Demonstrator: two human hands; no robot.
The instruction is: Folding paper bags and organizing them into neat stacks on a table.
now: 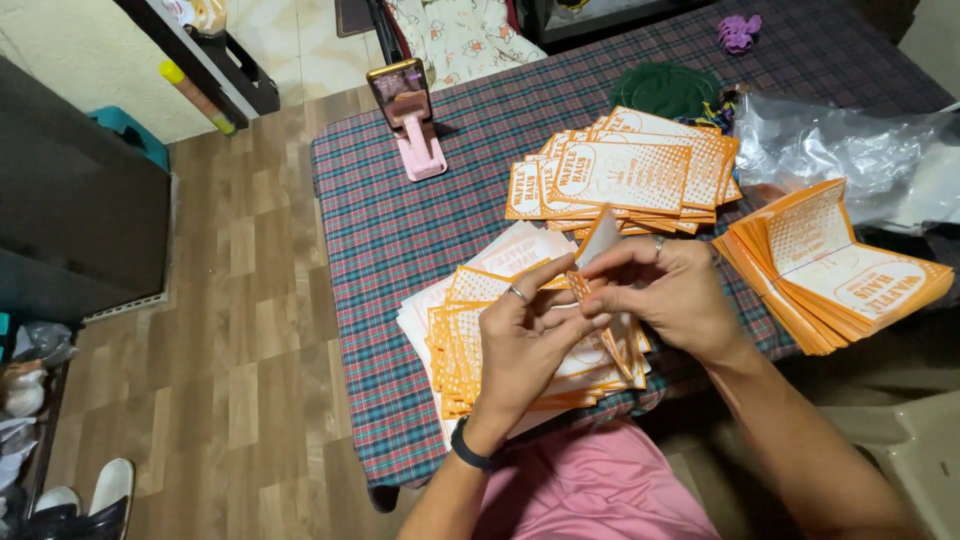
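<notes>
Head view: both hands, left hand (520, 345) and right hand (668, 295), pinch a paper bag (598, 243) over the plaid tablecloth (390, 225) (wood-plank floor (250, 300) beside).

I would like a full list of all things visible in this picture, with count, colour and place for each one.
paper sheet: one, orange and white, pinched between both hands
flat sheets: one pile, orange and white, under the hands
finished stack: one pile, orange, table centre
folded stack: one pile, orange, table right
plastic bag: one, clear, far right
tablecloth: one, plaid red and green, covers the table
phone on stand: one, pink stand, table far left
green cloth: one, behind the finished stack
purple clip: one, far edge
left hand: ring, dark wristband
right hand: ring
</notes>
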